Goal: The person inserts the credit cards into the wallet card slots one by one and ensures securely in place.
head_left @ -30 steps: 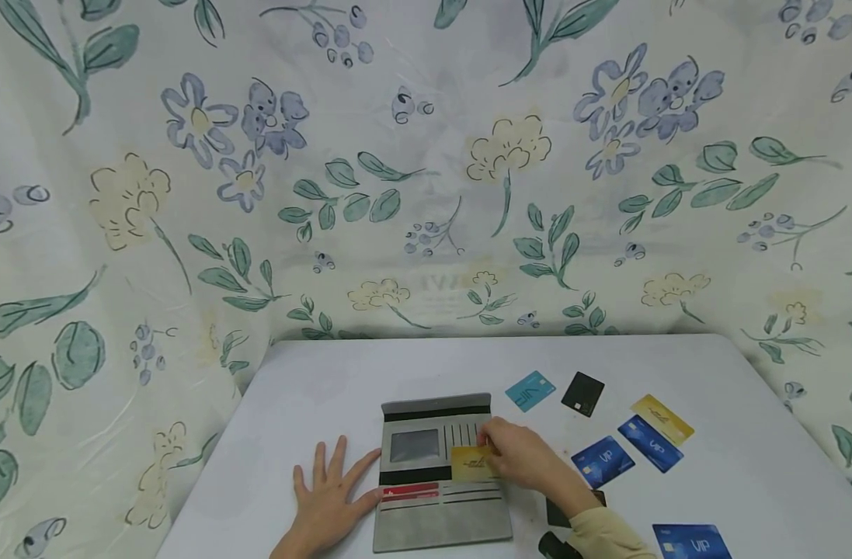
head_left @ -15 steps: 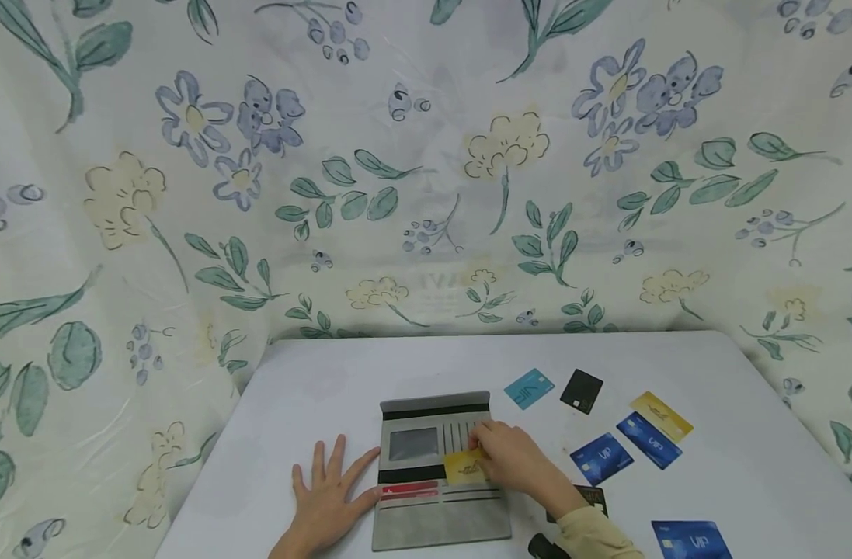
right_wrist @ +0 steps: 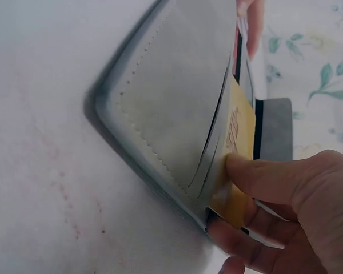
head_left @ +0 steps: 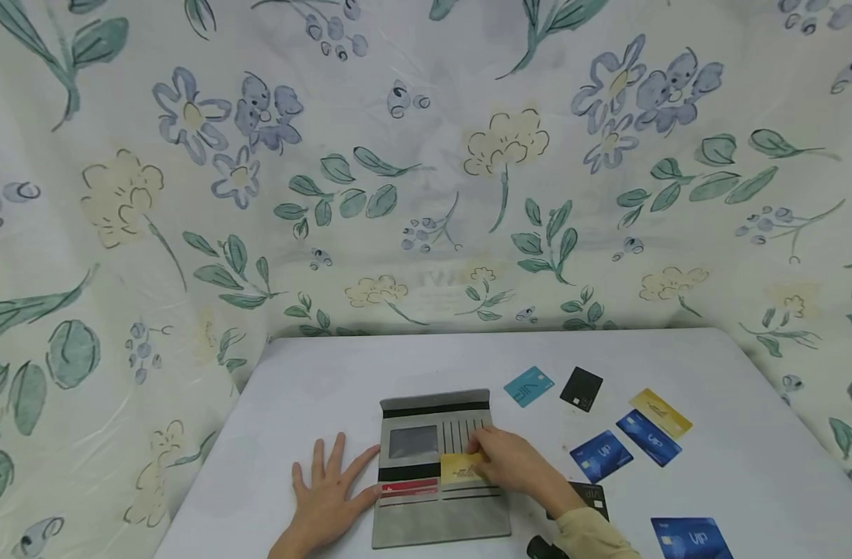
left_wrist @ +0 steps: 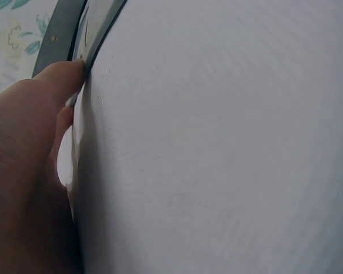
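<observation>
A grey wallet (head_left: 441, 524) lies unfolded on the white table, with card slots across its lower half and a clear window above. My right hand (head_left: 512, 462) pinches a gold card (head_left: 459, 468) between thumb and fingers. In the right wrist view the gold card (right_wrist: 240, 125) stands at a slot, its lower edge hidden behind the grey slot layer. Red cards (head_left: 409, 487) show in the left slots. My left hand (head_left: 324, 497) lies spread on the table, its thumb and forefinger tips at the wallet's left edge.
Right of the wallet lie a teal card (head_left: 529, 387), a black card (head_left: 582, 389), another gold card (head_left: 662, 414), several blue cards (head_left: 693, 537) and a dark card (head_left: 593, 497) partly under the right forearm. A floral curtain (head_left: 426, 194) hangs behind the table.
My right hand has moved the gold card slightly left and levelled it against the right-hand slots. The left hand stays in place at the wallet's edge.
</observation>
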`<state>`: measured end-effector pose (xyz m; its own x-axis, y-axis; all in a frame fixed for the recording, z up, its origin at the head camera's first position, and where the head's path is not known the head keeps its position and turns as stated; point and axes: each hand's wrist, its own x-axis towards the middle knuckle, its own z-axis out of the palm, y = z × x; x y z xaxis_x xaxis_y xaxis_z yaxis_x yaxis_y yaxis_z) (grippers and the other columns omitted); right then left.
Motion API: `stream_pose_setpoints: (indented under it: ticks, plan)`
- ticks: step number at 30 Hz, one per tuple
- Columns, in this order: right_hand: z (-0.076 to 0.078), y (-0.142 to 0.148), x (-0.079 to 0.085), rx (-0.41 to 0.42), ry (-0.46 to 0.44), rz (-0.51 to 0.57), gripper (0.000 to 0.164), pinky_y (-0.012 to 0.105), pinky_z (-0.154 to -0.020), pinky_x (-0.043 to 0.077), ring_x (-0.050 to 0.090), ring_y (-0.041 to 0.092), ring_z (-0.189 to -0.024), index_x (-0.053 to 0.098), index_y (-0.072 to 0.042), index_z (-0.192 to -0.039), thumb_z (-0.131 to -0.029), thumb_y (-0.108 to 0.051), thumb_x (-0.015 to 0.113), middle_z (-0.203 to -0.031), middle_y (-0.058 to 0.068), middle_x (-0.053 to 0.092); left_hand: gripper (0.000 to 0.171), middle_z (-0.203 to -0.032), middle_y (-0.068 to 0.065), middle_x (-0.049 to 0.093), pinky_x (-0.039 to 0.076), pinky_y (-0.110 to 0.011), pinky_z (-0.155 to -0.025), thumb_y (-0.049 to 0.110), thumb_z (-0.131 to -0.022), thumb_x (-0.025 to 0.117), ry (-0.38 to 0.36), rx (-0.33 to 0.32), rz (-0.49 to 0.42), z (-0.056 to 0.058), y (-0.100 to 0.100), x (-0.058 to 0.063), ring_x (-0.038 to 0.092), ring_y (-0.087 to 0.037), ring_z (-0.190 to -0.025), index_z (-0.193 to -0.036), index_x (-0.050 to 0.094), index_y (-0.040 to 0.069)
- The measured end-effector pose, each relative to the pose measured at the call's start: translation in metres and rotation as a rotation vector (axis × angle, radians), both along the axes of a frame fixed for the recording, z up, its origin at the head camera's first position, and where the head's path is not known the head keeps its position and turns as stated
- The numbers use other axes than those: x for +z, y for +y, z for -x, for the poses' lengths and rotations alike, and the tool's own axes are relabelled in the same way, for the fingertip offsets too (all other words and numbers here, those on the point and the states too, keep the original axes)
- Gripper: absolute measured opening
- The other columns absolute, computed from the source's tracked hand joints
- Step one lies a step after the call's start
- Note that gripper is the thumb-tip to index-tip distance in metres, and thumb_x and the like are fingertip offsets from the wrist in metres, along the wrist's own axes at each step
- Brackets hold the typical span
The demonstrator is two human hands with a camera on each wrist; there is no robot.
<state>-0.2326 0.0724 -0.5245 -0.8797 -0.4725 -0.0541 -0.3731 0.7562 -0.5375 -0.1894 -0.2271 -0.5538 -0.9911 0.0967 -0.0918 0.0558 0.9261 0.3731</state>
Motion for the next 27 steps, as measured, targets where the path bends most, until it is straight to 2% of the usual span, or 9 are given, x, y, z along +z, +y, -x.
stream_pose_setpoints:
  ticks: [11,20,27]
  plan:
    - [-0.008,0.001,-0.002,0.023,0.027,-0.042,0.017,0.035,-0.078,0.052,0.052,0.01,-0.083,0.066,-0.013,-0.104,-0.089,-0.019,0.072,-0.1,-0.003,0.06,0.069,-0.16,-0.029,0.014,-0.013,-0.077,-0.104,0.062,-0.087,0.06,-0.016,0.008,0.004,0.0,0.002,0.002,-0.003,-0.057,-0.144,-0.145,0.048,0.026]
    - [-0.021,0.002,-0.004,0.038,0.058,-0.113,0.059,0.043,-0.083,0.048,0.045,0.016,-0.097,0.061,-0.011,-0.118,-0.076,-0.047,0.081,-0.11,-0.001,0.054,0.067,-0.161,-0.028,0.015,-0.012,-0.077,-0.104,0.061,-0.088,0.06,0.012,-0.001,0.015,-0.001,0.001,0.002,-0.002,-0.056,-0.145,-0.145,0.048,0.027]
    - [-0.027,-0.002,-0.005,0.034,0.103,-0.169,0.059,0.042,-0.081,0.047,0.044,0.017,-0.097,0.06,-0.012,-0.118,-0.076,-0.048,0.082,-0.105,-0.002,0.051,0.067,-0.16,-0.028,0.015,-0.01,-0.078,-0.104,0.062,-0.088,0.059,0.014,-0.004,0.023,-0.001,0.001,0.003,-0.001,-0.057,-0.145,-0.144,0.048,0.028]
